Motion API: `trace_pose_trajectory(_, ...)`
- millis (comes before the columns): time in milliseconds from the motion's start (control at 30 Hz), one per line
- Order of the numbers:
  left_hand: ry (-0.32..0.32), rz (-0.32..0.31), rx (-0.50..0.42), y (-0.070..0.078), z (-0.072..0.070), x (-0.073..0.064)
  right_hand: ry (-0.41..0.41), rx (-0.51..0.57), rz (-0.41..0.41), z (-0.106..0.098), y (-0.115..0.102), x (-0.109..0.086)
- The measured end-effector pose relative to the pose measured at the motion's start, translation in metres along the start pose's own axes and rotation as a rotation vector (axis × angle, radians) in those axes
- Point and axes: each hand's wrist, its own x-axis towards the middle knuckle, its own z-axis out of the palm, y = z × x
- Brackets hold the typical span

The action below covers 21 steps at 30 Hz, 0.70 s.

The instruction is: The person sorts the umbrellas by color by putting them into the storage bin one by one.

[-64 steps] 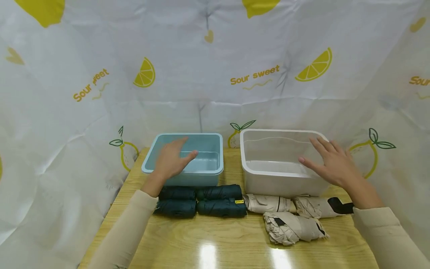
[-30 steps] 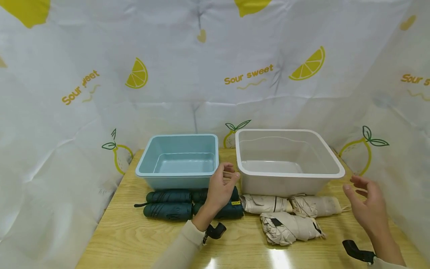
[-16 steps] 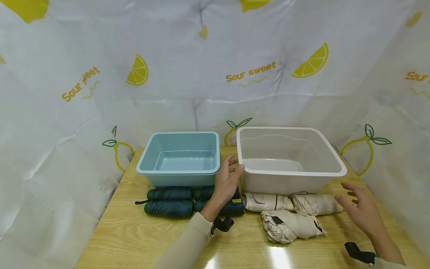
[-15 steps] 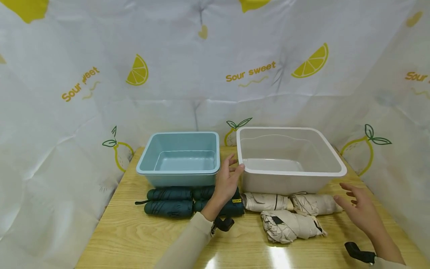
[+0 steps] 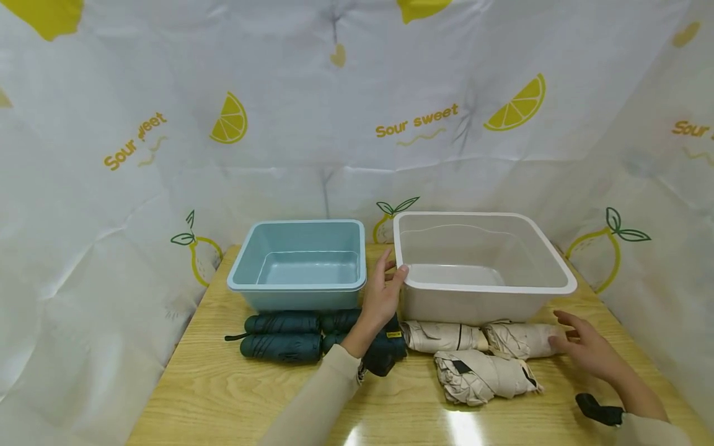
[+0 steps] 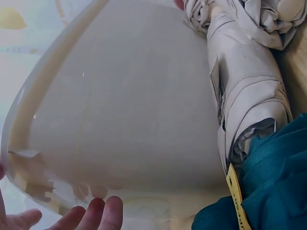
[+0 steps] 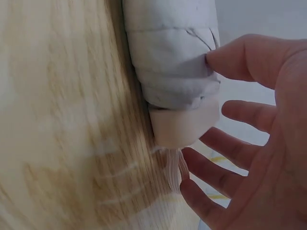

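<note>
My left hand (image 5: 382,298) is at the left front corner of the white plastic bin (image 5: 474,306), thumb at the rim. In the left wrist view its loosely bent fingers (image 6: 91,215) lie beside the bin's side wall. My right hand (image 5: 588,350) is at the right end of a beige folded umbrella (image 5: 524,340) in front of the bin. The right wrist view has the thumb against the umbrella's fabric (image 7: 172,62), with the other fingers spread around its pale handle end (image 7: 184,124) and strap (image 7: 173,175). Another beige umbrella (image 5: 440,337) lies to its left, a third (image 5: 485,376) nearer.
A light blue bin (image 5: 304,297) stands left of the white one. Several dark green folded umbrellas (image 5: 281,348) lie in front of it, some partly behind my left wrist. A white lemon-print sheet (image 5: 312,124) hangs behind the wooden table (image 5: 223,396).
My left hand has come from over the blue bin to the white bin's corner. My right hand has dropped from above the white bin to the right beige umbrella's end.
</note>
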Motion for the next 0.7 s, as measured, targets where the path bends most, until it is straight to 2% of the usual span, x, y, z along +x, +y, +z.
trace_pose_trajectory(233,0.011,0.013,0.016,-0.004,0.003,0.003,-0.069,-0.009,0.047,-0.005,0.007,0.001)
trace_pose_trajectory(367,0.019,0.016,0.032,-0.005,0.004,0.003,-0.085,-0.015,0.03,-0.006,0.011,0.001)
trace_pose_trajectory(467,0.024,0.015,0.044,-0.006,0.004,0.003,-0.066,-0.02,-0.019,-0.004,0.017,0.0)
trace_pose_trajectory(700,0.024,0.014,0.046,-0.007,0.003,0.003,0.02,0.044,-0.191,0.007,0.032,-0.006)
